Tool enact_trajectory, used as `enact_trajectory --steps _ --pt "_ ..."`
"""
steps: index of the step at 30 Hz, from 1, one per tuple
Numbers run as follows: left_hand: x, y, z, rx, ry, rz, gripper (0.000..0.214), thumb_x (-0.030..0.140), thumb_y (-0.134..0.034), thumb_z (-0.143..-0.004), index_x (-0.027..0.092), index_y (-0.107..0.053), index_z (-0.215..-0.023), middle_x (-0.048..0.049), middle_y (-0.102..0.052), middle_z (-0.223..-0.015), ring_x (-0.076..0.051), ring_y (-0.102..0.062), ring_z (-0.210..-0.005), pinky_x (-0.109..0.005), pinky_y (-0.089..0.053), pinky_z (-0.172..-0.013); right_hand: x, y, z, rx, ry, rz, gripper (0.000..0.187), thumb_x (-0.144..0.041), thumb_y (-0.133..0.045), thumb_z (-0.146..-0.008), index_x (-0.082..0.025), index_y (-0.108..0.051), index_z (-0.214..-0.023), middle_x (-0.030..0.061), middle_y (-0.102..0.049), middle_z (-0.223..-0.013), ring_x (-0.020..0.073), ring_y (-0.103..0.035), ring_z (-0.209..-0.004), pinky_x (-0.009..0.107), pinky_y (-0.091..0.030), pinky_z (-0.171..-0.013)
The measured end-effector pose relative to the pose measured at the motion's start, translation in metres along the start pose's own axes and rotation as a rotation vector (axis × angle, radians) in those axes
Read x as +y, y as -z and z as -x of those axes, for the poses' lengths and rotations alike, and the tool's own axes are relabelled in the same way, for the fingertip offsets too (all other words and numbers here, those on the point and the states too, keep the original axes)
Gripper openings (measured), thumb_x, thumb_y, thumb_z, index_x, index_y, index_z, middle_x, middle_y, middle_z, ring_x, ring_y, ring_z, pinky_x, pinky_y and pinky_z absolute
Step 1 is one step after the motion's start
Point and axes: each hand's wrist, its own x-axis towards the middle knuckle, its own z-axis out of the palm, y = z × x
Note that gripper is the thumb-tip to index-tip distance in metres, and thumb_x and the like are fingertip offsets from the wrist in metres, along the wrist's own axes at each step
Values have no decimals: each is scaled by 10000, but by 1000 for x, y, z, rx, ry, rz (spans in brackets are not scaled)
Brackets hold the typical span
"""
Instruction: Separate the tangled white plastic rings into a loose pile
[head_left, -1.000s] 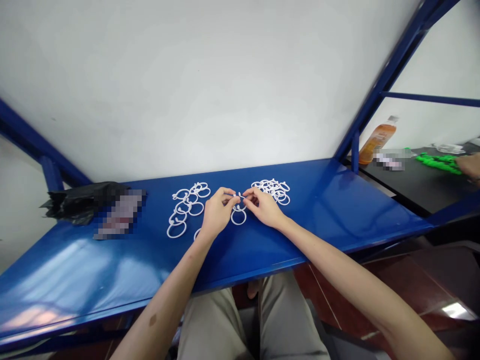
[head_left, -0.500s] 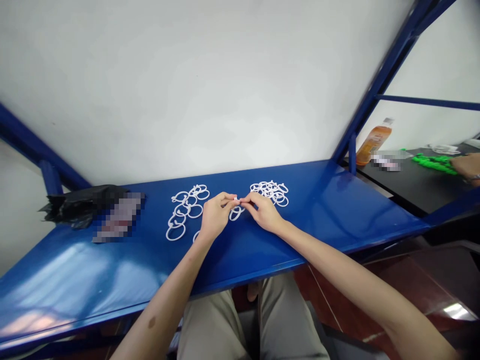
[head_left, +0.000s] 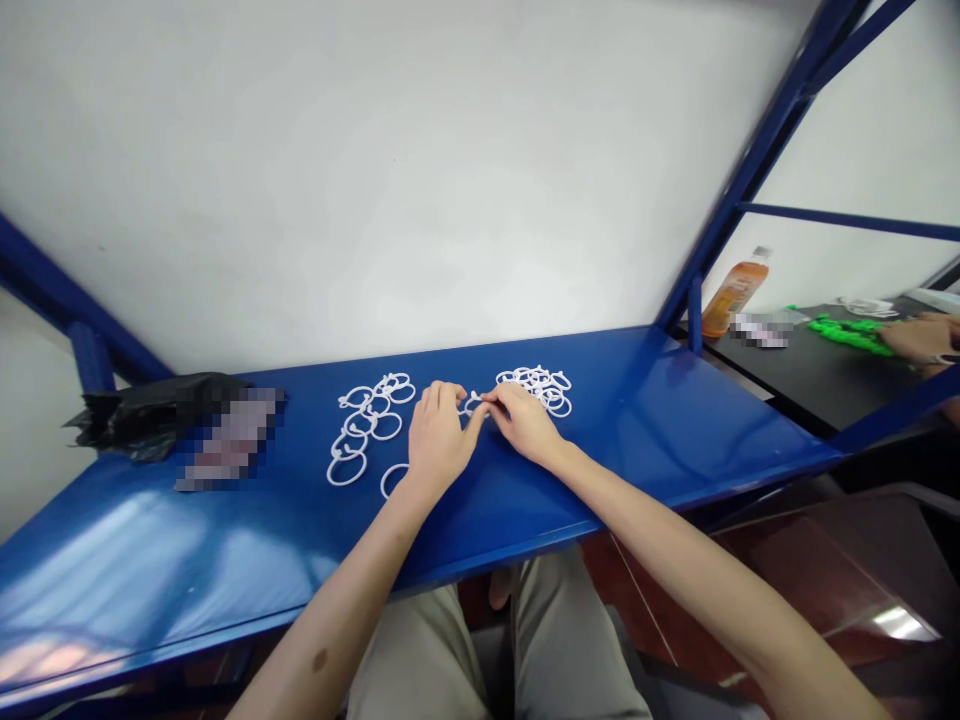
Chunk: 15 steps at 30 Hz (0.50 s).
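Observation:
My left hand [head_left: 436, 437] and my right hand [head_left: 523, 422] meet at the middle of the blue shelf [head_left: 660, 420], fingertips pinched together on one small white plastic ring [head_left: 472, 404]. The ring lies low, close to the shelf surface, and is mostly hidden by my fingers. Left of my hands lies a spread of several white rings [head_left: 365, 420], with one loose ring [head_left: 391, 480] beside my left wrist. Just behind my right hand sits a tighter pile of white rings [head_left: 544, 386].
A black plastic bag [head_left: 150, 410] and a blurred packet [head_left: 229, 438] lie at the shelf's left end. Beyond the blue post [head_left: 694, 312] on the right stand an orange drink bottle [head_left: 733, 288], green parts [head_left: 851, 330] on a dark table, and another person's hand [head_left: 921, 338].
Both hands have lowered toward the shelf with the ring, which hung visibly below my fingers earlier and is now mostly covered. My left palm has turned flatter over the surface.

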Motion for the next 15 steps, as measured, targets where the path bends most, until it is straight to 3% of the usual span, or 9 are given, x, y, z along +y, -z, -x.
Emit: enact_trajectory --steps 3,7,10,15 --pt "4 -1 4 -159 -124 -155 250 436 -580 -951 214 -613 -839 -74 -660 -908 -260 -580 -972 -401 -432 -859 4 4 -1 38 -63 -11 101 -248 -544 -982 -221 -637 -957 63 -692 -942 210 -647 -892 355 -519 -821" --pt "8 -5 7 -340 -223 -201 165 303 -548 -977 214 -629 -864 -69 -686 -954 -254 -582 -985 -389 -408 -824 10 9 -3 88 -99 -38 110 -278 -559 -975 -213 -646 -966 51 -698 -915 194 -647 -818 337 -521 -781" --pt "10 -7 7 -332 -174 -163 109 302 -568 -967 208 -610 -934 -58 -697 -954 -249 -600 -966 -378 -404 -804 14 11 -4 115 -119 -67 117 -294 -566 -971 -212 -650 -974 54 -706 -921 190 -647 -782 338 -526 -758" --pt "10 -8 7 -269 -90 -232 214 395 -586 -955 201 -597 -1044 -78 -700 -983 -272 -613 -1001 -387 -404 -826 13 12 -4 80 -128 -109 119 -303 -582 -964 -212 -658 -968 40 -710 -895 176 -650 -748 326 -529 -735"
